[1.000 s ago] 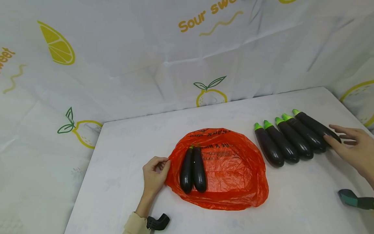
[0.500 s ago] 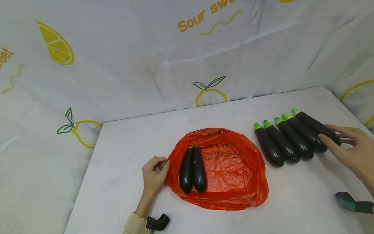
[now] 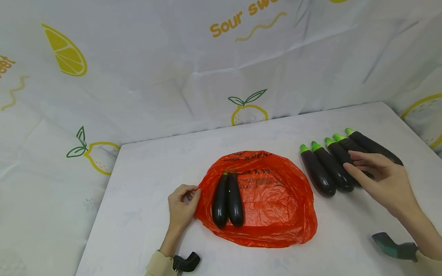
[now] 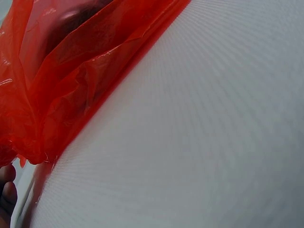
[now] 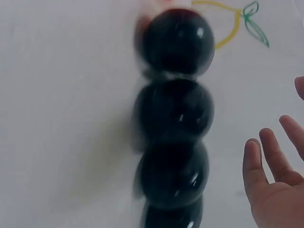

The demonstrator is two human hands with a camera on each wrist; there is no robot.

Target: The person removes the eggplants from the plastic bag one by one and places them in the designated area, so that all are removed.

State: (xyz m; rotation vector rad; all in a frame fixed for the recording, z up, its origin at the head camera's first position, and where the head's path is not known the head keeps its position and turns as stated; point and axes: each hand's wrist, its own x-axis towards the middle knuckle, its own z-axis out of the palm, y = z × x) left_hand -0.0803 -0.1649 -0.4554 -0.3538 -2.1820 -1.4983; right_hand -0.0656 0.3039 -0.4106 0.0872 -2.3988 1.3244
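My left hand (image 3: 182, 205) pinches the left rim of a red plastic bag (image 3: 271, 209), which lies spread with its mouth facing up. Two dark eggplants (image 3: 236, 203) with green stem ends rest side by side in the bag's left part. To the right lies a slanted row of several more eggplants (image 3: 318, 172). Over the right part of that row hovers my right hand (image 3: 386, 182), its fingers apart and holding nothing; it hides parts of the eggplants below. In the right wrist view, the rounded eggplant ends (image 5: 178, 111) appear beside the spread fingers (image 5: 254, 161).
A white table (image 3: 145, 172) carries everything, its back edge meeting a white cloth (image 3: 155, 76) printed with lemons. Black wrist devices are strapped to both forearms, the right one (image 3: 393, 247) hanging above the table's right side.
My right hand has moved left along the row, away from the rightmost eggplant to above the ones nearer the middle. The left hand and the bag have stayed in place.
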